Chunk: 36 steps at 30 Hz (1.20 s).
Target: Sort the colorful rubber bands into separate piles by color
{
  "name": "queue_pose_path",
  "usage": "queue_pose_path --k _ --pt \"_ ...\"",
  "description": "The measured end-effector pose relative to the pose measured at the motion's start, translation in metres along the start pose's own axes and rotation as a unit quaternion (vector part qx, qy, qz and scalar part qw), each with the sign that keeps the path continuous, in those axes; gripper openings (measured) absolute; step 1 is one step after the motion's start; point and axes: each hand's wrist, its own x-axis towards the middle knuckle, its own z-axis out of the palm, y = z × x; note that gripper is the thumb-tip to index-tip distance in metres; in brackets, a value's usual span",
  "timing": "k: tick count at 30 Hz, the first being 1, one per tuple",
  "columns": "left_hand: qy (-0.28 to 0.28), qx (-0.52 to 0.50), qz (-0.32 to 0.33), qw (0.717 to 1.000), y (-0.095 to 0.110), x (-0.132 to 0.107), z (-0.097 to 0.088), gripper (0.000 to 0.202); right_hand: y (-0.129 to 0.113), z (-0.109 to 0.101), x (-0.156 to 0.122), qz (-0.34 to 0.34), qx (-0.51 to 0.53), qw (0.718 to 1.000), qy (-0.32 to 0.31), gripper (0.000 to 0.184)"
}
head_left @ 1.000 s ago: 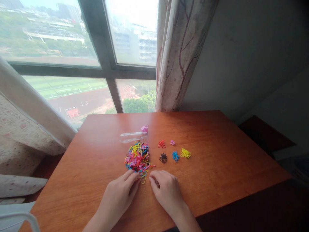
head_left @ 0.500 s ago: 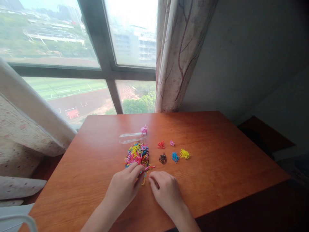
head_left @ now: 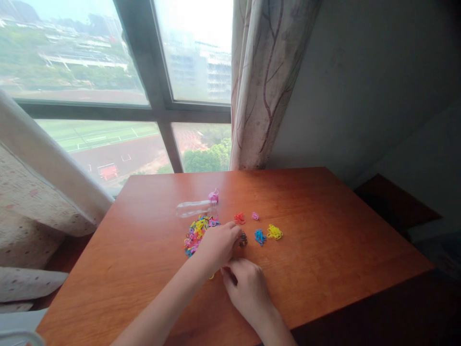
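My left hand point(head_left: 222, 242) is closed, its fingertips pressed together between the red rubber bands point(head_left: 239, 218) and the black rubber bands point(head_left: 243, 239); what they hold, if anything, is hidden. Its wrist and fingers cover part of the mixed pile of coloured rubber bands point(head_left: 197, 234). Just below it, my right hand point(head_left: 246, 278) rests on the table with curled fingers, thumb and forefinger together; I cannot make out anything in them. Blue rubber bands point(head_left: 260, 237), yellow rubber bands point(head_left: 275, 232) and a small pink bunch point(head_left: 255, 216) lie to the right.
A clear plastic container with a pink top point(head_left: 213, 195) lies behind the mixed pile. The wooden table point(head_left: 324, 230) reaches back to a window point(head_left: 194, 110) with a patterned curtain point(head_left: 266, 86). A wall point(head_left: 360, 96) stands on the right.
My left hand has moved right and away from me, from the mixed pile to beside the red and black bunches. My right hand has stayed nearly in place.
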Motion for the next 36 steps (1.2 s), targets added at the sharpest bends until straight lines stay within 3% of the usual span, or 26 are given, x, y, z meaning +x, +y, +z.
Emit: queue_pose_path --k 6,11,17,21,28,36 --pt "0.023 -0.005 -0.032 0.999 -0.005 -0.013 -0.009 0.019 -0.001 -0.002 0.001 -0.007 0.02 1.0 0.0 0.014" --pt "0.065 -0.029 -0.065 0.995 -0.017 -0.046 -0.017 0.017 -0.005 -0.006 0.002 -0.011 -0.003 1.0 -0.011 0.014" --pt "0.154 -0.097 -0.08 0.98 -0.034 -0.098 0.0 0.018 -0.014 -0.009 0.002 -0.007 -0.025 0.999 -0.025 0.011" --pt "0.185 -0.133 -0.096 0.969 -0.039 -0.121 0.014 0.016 -0.023 -0.004 0.0 0.01 -0.029 0.999 -0.035 0.013" --pt "0.202 -0.155 -0.105 0.961 -0.042 -0.128 0.025 0.015 -0.029 0.009 -0.001 -0.007 -0.044 0.999 -0.024 0.013" --pt "0.197 -0.148 -0.105 0.963 -0.039 -0.126 0.024 0.015 -0.032 0.006 0.0 -0.005 -0.034 0.999 -0.022 0.011"
